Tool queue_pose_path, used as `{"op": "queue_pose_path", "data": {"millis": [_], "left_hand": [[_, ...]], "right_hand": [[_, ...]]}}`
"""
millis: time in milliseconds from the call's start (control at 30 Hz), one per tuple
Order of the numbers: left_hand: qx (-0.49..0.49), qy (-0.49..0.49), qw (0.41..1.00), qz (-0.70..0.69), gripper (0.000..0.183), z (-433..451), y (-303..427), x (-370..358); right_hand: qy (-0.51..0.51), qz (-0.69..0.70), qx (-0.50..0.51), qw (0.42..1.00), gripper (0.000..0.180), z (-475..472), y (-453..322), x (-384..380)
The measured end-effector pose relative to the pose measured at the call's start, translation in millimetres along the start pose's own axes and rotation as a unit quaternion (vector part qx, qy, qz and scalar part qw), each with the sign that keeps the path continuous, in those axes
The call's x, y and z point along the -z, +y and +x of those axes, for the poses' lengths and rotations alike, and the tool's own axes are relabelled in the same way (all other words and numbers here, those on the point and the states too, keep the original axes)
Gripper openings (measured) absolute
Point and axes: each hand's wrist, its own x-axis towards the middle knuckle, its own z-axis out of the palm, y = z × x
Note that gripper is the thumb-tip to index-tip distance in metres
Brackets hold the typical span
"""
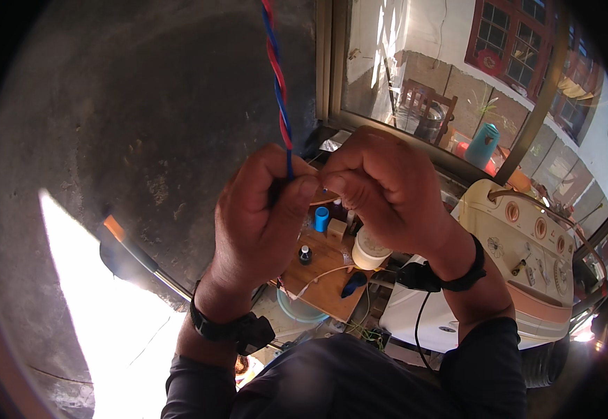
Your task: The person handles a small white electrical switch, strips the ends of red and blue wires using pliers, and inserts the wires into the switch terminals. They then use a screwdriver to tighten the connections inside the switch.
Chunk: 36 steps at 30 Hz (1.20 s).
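A twisted pair of red and blue electrical wires (pixel 277 73) hangs down from the top of the view. Its lower end runs into my left hand (pixel 262 214), pinched between thumb and forefinger. Close beside it, my right hand (pixel 388 188) has thumb and forefinger pressed together, almost touching the left fingertips. A small blue bit of wire shows at the right thumb tip; the fingers hide the rest of the wire ends. Both wrists wear black straps with a small black device.
Below the hands, a wooden board (pixel 309 277) bears a blue cylinder (pixel 321 219), a small dark bottle (pixel 305 255) and a white tub (pixel 371 251). A washing machine (pixel 524 262) with a screwdriver (pixel 519 267) on top stands right. A dark wall (pixel 178 105) rises left, beside a framed window (pixel 330 63).
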Motion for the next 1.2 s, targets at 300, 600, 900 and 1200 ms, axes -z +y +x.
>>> {"op": "queue_pose_path", "data": {"millis": [300, 600, 900, 1200], "left_hand": [[-0.025, 0.001, 0.999, 0.028, 0.007, 1, -2, 0], [-0.006, -0.002, 1.0, -0.017, 0.007, 1, 0, -1], [-0.028, -0.007, 1.0, 0.0, 0.004, 2, 0, 0], [-0.015, -0.007, 1.0, -0.017, 0.005, 1, -2, 0]], "right_hand": [[0.012, 0.298, -0.314, 0.901, 0.032, -3, -11, 2], [0.059, -0.204, 0.144, 0.966, 0.015, -4, 1, -1], [0.026, -0.082, 0.072, 0.994, 0.007, -4, 0, -1], [0.04, 0.11, -0.078, 0.99, 0.011, -6, -2, 6]]}}
